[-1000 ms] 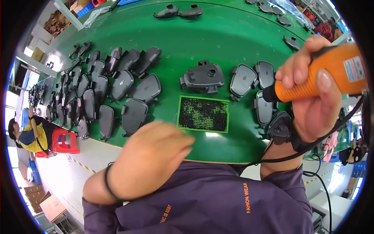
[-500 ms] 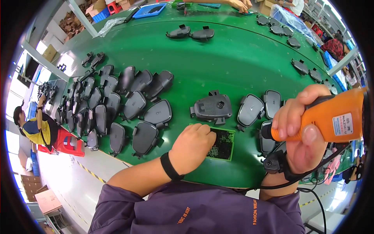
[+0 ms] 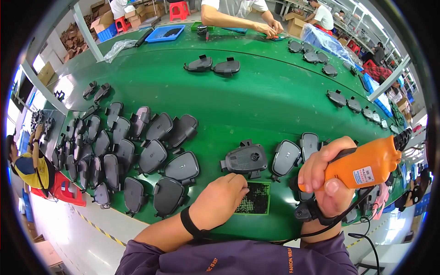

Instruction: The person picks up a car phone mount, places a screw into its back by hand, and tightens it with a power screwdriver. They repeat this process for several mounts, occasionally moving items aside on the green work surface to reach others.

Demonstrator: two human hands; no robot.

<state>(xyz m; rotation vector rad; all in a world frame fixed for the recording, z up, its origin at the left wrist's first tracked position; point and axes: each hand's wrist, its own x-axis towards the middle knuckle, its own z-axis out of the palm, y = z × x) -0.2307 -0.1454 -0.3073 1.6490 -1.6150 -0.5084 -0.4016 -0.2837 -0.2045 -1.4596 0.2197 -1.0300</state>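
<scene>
My left hand is closed over the left part of a small green tray filled with tiny black pieces, probably screws. Its fingertips are turned away, so anything pinched in them is hidden. An orange electric screwdriver with a black end is gripped in my right hand, raised on the right and pointing left. Just beyond the tray lies a black phone holder, back side up, with a round knob on it. Right of it, another phone holder rests smooth face up.
Many phone holders crowd the green table at left. Two more lie farther back. A row of holders runs along the right. A black cable trails below my right wrist. Across the table, a co-worker's hands work near a blue tray.
The view has tilted up, so the table sits lower in the picture. My right hand has brought the screwdriver a little closer to the tray. My left hand stays at the tray.
</scene>
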